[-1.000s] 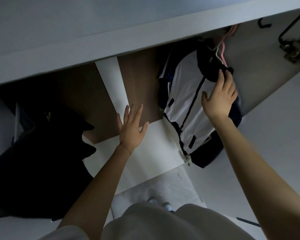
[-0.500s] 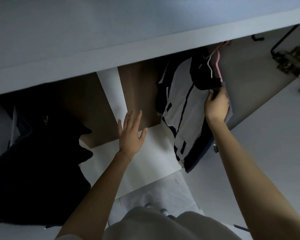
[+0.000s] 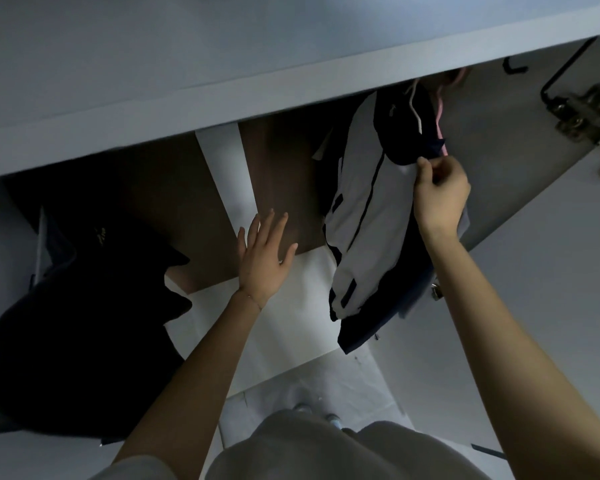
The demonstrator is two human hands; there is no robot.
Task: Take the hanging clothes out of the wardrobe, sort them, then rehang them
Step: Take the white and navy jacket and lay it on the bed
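A white and navy jacket [image 3: 364, 216] hangs on a pink hanger [image 3: 440, 116] at the right end of the wardrobe, next to its side wall. My right hand [image 3: 439, 192] pinches the jacket's fabric at the collar edge, just under the hanger. Dark clothes [image 3: 80, 306] hang in the left section. My left hand [image 3: 264, 258] is held open with fingers spread in front of the wardrobe's brown back panel [image 3: 278, 181], touching nothing I can make out.
A white upright divider [image 3: 222, 174] splits the wardrobe. The white bottom shelf [image 3: 274, 341] lies below my left hand. A door hinge [image 3: 582, 116] and a dark metal rod sit on the right wall. The top panel [image 3: 222, 64] overhangs everything.
My right hand went from lying flat on the jacket to pinching its fabric below the hanger. The jacket has bunched and swung slightly right. My left hand has hardly moved.
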